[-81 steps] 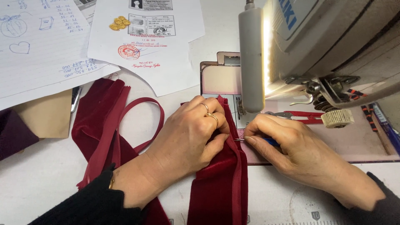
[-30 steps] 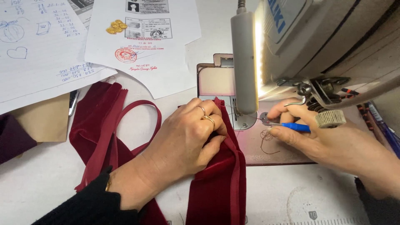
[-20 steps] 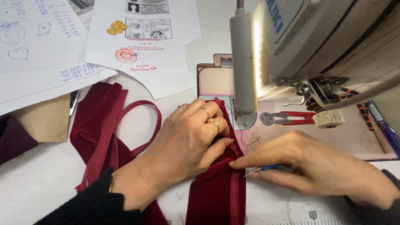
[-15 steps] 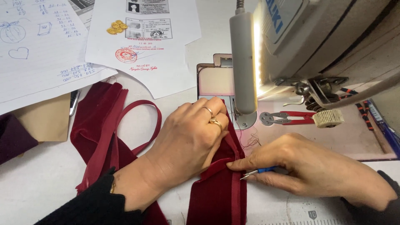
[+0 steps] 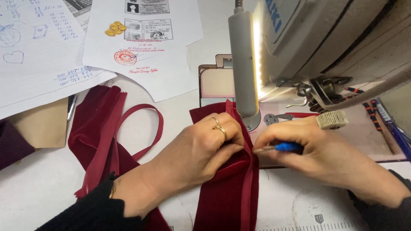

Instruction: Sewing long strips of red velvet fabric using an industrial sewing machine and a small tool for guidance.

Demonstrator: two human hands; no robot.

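Closest in, the strip of dark red velvet fabric (image 5: 229, 196) runs up the white table (image 5: 34, 192) toward the needle area. The left hand (image 5: 195, 156) lies flat on it, fingers together, pressing the folded edge down. The right hand (image 5: 317, 156) pinches a thin blue-handled metal pointed tool (image 5: 278, 147), tip touching the fold. Behind them sits the grey sewing machine (image 5: 308, 38), and further back some printed white paper sheets (image 5: 141, 42).
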